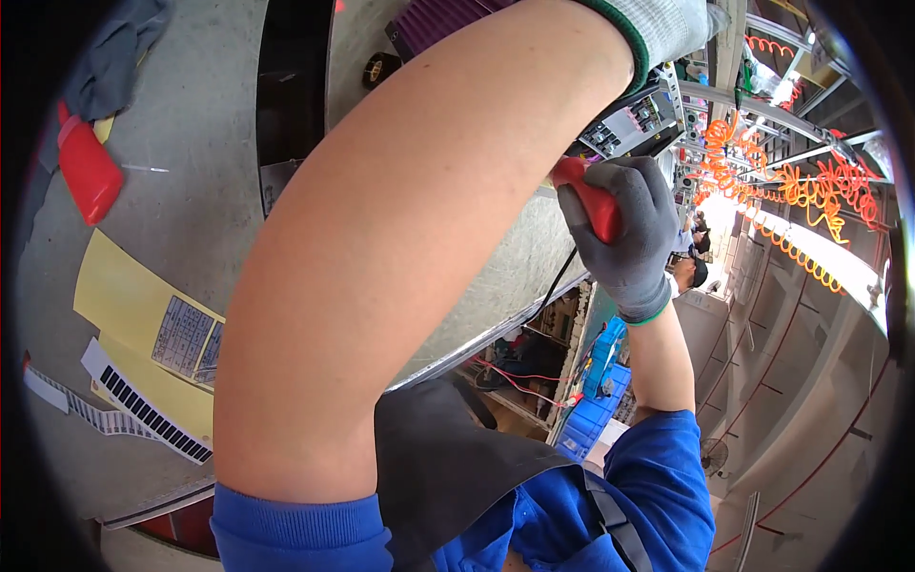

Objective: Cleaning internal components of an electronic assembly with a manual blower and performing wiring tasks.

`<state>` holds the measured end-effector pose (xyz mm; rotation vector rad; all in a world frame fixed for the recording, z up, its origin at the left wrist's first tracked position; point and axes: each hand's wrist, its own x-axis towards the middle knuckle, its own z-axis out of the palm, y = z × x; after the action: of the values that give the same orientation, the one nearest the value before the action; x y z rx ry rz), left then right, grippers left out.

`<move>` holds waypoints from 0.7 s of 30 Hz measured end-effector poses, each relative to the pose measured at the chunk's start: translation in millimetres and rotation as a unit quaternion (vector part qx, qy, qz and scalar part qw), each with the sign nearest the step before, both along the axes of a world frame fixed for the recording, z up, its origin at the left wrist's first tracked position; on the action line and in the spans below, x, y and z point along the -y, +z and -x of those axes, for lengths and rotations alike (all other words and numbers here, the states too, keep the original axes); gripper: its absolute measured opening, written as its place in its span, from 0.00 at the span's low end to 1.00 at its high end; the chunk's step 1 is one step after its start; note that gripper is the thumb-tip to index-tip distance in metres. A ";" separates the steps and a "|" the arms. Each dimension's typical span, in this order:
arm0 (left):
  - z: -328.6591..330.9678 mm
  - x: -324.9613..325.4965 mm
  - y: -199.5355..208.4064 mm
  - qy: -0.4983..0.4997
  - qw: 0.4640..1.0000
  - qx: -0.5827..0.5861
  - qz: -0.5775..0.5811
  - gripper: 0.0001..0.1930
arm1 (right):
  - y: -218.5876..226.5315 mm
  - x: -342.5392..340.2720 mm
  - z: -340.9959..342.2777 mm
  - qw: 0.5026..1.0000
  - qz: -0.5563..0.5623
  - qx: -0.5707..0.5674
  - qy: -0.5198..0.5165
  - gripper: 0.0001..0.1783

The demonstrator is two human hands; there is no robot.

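Note:
My left forearm crosses the middle of the view, up to my left hand (pixel 675 27) in a pale glove with a green cuff at the top right. Its fingers are mostly out of sight, so their hold cannot be made out. My right hand (pixel 629 214), in a grey glove, is wrapped round the red handle of a tool (pixel 599 205). The tool's far end is hidden behind my left forearm, so its kind does not show. Just beyond the handle lies a dark housing with electrical parts (pixel 624 129) inside. A purple finned block (pixel 434 21) is at the top.
On the grey bench (pixel 205 124) lie a red plastic container (pixel 89 172), a dark cloth (pixel 116 62), yellow label sheets (pixel 133 286) and a strip with black rectangles (pixel 152 410). Blue bins (pixel 593 410) stand below the bench edge. Coiled orange hoses (pixel 720 143) hang at the right; people are beyond.

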<state>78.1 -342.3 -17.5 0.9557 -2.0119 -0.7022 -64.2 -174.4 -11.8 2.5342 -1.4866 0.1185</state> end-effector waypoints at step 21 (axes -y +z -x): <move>2.1 1.9 3.8 0.012 1.000 0.011 -0.024 0.28 | 6.5 -17.4 10.7 0.999 0.038 0.027 -0.024 0.16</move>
<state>76.0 -344.2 -13.7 1.0178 -2.0085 -0.7321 -74.9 -157.0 -5.4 2.4534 -1.5313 0.2338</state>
